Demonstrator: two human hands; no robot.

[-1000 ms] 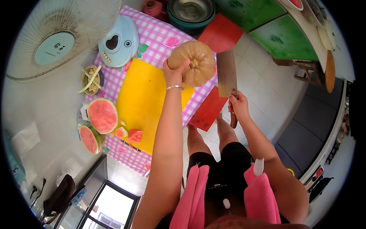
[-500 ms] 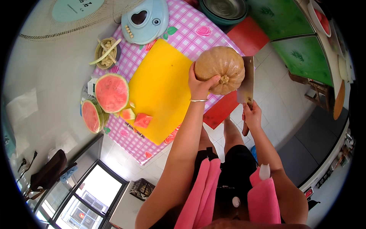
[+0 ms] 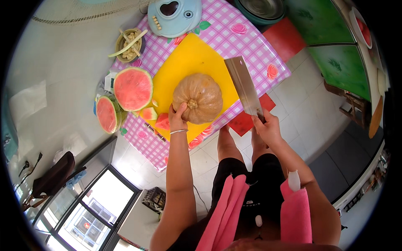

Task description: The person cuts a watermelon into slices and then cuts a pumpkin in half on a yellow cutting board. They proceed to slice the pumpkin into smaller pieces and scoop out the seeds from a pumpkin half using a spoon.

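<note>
A round tan pumpkin [image 3: 203,94], stem toward me, is over the yellow cutting board [image 3: 176,62]. My left hand [image 3: 179,117] grips it at its lower left side, thumb beside the stem; whether the pumpkin rests on the board I cannot tell. In my right hand [image 3: 266,127] is the handle of a cleaver [image 3: 243,83], its broad blade pointing away from me over the table's right part, apart from the pumpkin. Small watermelon pieces [image 3: 163,121] lie at the board's left edge, close to my left wrist.
Two cut watermelon halves [image 3: 133,88] sit left of the board. Behind them is a basket [image 3: 130,44] of pale cloves or nuts. A light blue appliance [image 3: 175,16] stands at the back of the checkered tablecloth [image 3: 255,46]. Green cabinet doors [image 3: 331,62] are at the right.
My left hand has brought the pumpkin left and nearer, from the table's right edge to over the board. The cleaver has moved left, and its blade has tilted leftward.
</note>
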